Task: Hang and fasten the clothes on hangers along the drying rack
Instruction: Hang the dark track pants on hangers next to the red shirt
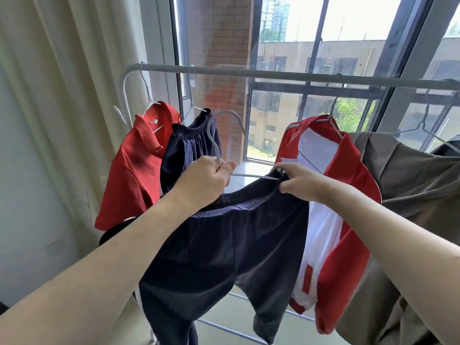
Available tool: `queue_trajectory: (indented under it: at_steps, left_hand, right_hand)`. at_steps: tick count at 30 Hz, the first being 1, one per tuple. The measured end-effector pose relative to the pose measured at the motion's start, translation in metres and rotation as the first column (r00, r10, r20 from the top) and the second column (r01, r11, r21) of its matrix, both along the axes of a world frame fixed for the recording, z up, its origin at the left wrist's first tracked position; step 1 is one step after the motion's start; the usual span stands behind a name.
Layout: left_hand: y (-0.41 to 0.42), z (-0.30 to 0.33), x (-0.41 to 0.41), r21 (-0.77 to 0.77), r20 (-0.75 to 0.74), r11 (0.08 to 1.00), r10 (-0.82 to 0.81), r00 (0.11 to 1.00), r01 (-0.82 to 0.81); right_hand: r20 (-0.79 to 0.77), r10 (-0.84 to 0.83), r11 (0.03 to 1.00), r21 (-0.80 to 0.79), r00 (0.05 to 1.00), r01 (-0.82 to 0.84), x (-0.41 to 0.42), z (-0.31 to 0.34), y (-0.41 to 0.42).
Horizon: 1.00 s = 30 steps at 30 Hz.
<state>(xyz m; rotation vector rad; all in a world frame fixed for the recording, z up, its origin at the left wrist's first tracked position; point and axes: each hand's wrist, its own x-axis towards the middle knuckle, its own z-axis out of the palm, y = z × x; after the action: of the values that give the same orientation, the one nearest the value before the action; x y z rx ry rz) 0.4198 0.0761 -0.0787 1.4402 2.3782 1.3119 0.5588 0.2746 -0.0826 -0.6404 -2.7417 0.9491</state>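
Observation:
Dark navy shorts (pixel 239 247) hang in front of me on a grey wire hanger (pixel 216 143), below the rack's top bar (pixel 273 75). My left hand (pixel 204 180) is closed on the hanger just under its hook. My right hand (pixel 298 181) pinches the elastic waistband at the hanger's right end. The hanger's hook is free in the air, below the bar, between the clothes that hang there.
On the bar hang a red polo shirt (pixel 132 170) and dark shorts (pixel 189 145) at the left, a red and white jacket (pixel 333 220) and an olive garment (pixel 408 195) at the right. A cream curtain (pixel 62 95) is left, the window (pixel 323 46) behind.

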Motion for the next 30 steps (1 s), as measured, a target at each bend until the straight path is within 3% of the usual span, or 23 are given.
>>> queue_trajectory:
  at_steps: [4,8,10,14,16,19,27,30]
  left_hand:
    - [-0.002,0.001,0.000,-0.051,0.046,0.999,-0.006,0.999,0.008]
    - [-0.001,0.000,0.004,-0.075,0.105,0.997,0.000,0.994,0.007]
    - [0.000,0.001,0.005,-0.088,0.113,0.996,0.008,0.994,0.002]
    - [-0.011,0.011,-0.002,-0.143,0.202,0.987,-0.045,0.978,0.075]
    - [-0.026,0.015,-0.009,-0.220,0.112,0.975,-0.017,0.994,0.042]
    - [-0.051,0.009,-0.016,-0.323,-0.155,0.935,0.102,0.983,-0.148]
    - [-0.062,-0.012,-0.021,-0.222,-0.172,0.944,0.207,0.963,-0.243]
    - [-0.071,-0.009,-0.023,-0.268,-0.010,0.958,0.108,0.994,-0.107]
  right_hand:
    - [0.020,-0.048,0.999,-0.012,0.999,0.049,0.004,-0.012,0.004]
    - [0.006,0.140,0.990,-0.023,0.990,-0.140,-0.002,0.004,-0.019]
    - [0.080,0.224,0.970,0.081,0.971,-0.230,-0.009,0.013,-0.028]
    - [0.025,0.248,0.959,0.136,0.968,-0.249,-0.016,0.012,-0.031]
    - [-0.028,0.232,0.962,0.152,0.972,-0.226,-0.015,0.009,-0.025]
    - [-0.094,0.191,0.972,0.161,0.977,-0.174,-0.013,0.006,-0.007]
    - [-0.076,0.188,0.967,0.188,0.979,-0.171,-0.020,0.002,-0.005]
    - [-0.093,0.209,0.957,0.223,0.974,-0.184,-0.024,0.001,-0.007]
